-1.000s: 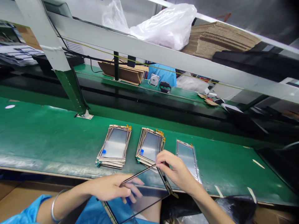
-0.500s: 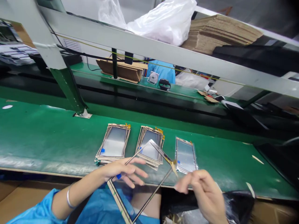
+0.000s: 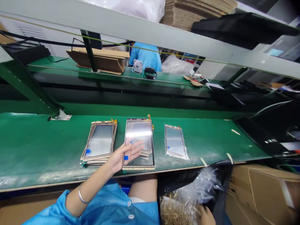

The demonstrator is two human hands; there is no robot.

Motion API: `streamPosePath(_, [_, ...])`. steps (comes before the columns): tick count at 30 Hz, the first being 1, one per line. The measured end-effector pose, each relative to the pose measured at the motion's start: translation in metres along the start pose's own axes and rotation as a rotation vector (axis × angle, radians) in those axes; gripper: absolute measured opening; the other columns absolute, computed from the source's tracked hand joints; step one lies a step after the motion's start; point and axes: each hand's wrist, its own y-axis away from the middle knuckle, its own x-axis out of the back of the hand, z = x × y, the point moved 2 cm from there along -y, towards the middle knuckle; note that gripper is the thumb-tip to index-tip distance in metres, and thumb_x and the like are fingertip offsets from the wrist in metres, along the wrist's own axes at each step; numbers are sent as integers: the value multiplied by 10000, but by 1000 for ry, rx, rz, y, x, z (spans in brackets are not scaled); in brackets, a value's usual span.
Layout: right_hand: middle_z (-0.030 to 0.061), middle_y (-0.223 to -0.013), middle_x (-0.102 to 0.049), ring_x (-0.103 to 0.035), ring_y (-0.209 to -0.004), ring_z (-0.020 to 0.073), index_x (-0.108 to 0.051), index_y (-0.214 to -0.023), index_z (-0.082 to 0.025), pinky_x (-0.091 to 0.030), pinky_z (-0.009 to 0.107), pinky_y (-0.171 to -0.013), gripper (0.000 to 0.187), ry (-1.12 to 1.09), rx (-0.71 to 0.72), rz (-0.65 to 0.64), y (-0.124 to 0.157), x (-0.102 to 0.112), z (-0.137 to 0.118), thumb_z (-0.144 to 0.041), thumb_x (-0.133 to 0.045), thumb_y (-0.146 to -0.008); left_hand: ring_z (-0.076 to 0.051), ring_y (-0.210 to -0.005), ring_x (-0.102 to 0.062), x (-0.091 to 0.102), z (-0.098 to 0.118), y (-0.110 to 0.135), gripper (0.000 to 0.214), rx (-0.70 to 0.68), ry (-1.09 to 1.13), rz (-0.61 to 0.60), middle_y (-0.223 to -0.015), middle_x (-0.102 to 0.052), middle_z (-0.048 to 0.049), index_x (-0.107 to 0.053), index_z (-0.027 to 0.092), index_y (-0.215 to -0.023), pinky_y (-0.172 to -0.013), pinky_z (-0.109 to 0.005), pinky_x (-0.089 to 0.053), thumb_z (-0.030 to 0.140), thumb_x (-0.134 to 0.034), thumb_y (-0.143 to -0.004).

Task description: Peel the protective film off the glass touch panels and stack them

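Note:
My left hand (image 3: 119, 157) holds a touch screen panel (image 3: 140, 128) by its left edge. The thumb lies at the front, and the spread fingers show through the clear glass behind it. This panel has a dark border, a blue tab at lower left and an orange flex tail on top. Behind it a stack of similar panels (image 3: 147, 153) is partly visible. My right hand (image 3: 206, 216) is low at the bottom edge, beside an open black bag (image 3: 221, 184) with crumpled clear film (image 3: 201, 184) and tan paper strips (image 3: 174, 211). Its fingers are blurred and partly hidden.
Left on the green bench (image 3: 47, 140) is another stack of panels (image 3: 99, 140); a film-wrapped panel (image 3: 175, 141) lies to the right. A green post (image 3: 30, 84) and a white rail (image 3: 117, 28) frame the bench. Cardboard boxes (image 3: 260, 190) stand at lower right.
The panel in my left hand has turned upright and moved over the middle stack. My right hand has dropped from beside the panel to the bag. The view has shifted right.

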Motion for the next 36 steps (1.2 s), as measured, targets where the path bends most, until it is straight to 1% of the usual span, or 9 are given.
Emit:
streamPosePath(2, [138, -705, -621, -620, -789, 394, -557, -603, -248, -478, 580, -757, 554, -12, 9, 37, -4, -19, -16, -793, -460, -592, -247, -1202, -539, -9, -3, 2, 455, -31, -57, 10, -1345, -532, -128, -399, 251, -1339, -1055, -417, -341, 189, -518, -904])
streamPosePath(4, [161, -855, -654, -625, -859, 353, -611, -748, -208, -463, 533, -842, 511, -108, 56, -9, -6, -31, -57, -696, -471, -697, -257, -1207, -532, -17, -5, 4, 544, -65, -106, -4, -1348, -532, -119, -304, 284, -1411, -1046, -438, -346, 225, -513, -912])
streamPosePath(8, [85, -864, -659, -620, -741, 202, -592, -971, -182, -499, 332, -725, 368, -435, 196, -424, 1, -48, -173, -510, -484, -842, -269, -1221, -515, -27, -7, 9, 623, -123, -183, -21, -1349, -532, -112, -217, 309, -1456, -1028, -456, -360, 275, -516, -911])
streamPosePath(11, [18, -757, -614, -569, -652, 143, -580, -918, -188, -452, 247, -631, 244, -423, 338, -635, 10, -58, -228, -415, -505, -871, -278, -1210, -523, -27, -6, 17, 646, -178, -215, -43, -1333, -548, -106, -207, 322, -1459, -997, -455, -394, 297, -532, -901])
streamPosePath(15, [-15, -643, -525, -511, -609, 125, -486, -700, -199, -374, 224, -587, 280, -226, 521, -596, 14, -61, -243, -349, -431, -930, -306, -1202, -523, -26, -5, 29, 619, -221, -264, -46, -1309, -567, -111, -294, 301, -1432, -960, -461, -431, 336, -570, -879])
streamPosePath(22, [-8, -617, -501, -463, -558, 130, -435, -663, -205, -277, 249, -559, 302, 183, 953, -408, 9, -60, -249, -233, -370, -957, -325, -1233, -491, -33, -12, 43, 505, -293, -325, -28, -1327, -547, -118, -417, 254, -1367, -988, -475, -418, 330, -559, -889])
streamPosePath(29, [-18, -538, -458, -393, -506, 116, -444, -577, -197, -254, 270, -528, 279, 59, 1259, -307, 23, -69, -288, -98, -414, -836, -323, -1294, -420, -24, -11, 34, 559, -294, -271, 25, -1435, -433, -107, -384, 292, -1382, -1008, -463, -386, 346, -592, -867])
streamPosePath(32, [2, -601, -523, -475, -587, 117, -490, -564, -190, -335, 241, -557, 252, -216, 1184, -508, 18, -74, -334, -107, -424, -793, -315, -1233, -492, -11, -19, 25, 592, -149, -214, 10, -1336, -538, -134, -393, 244, -1380, -972, -431, -413, 360, -618, -846])
streamPosePath(36, [52, -836, -653, -531, -565, 93, -515, -514, -170, -390, 212, -486, 200, -648, 672, -838, -24, -84, -399, -173, -460, -707, -330, -1154, -561, -2, -34, 19, 624, 41, 4, -114, -1284, -573, -172, -411, 207, -1359, -853, -443, -477, 588, -455, -866])
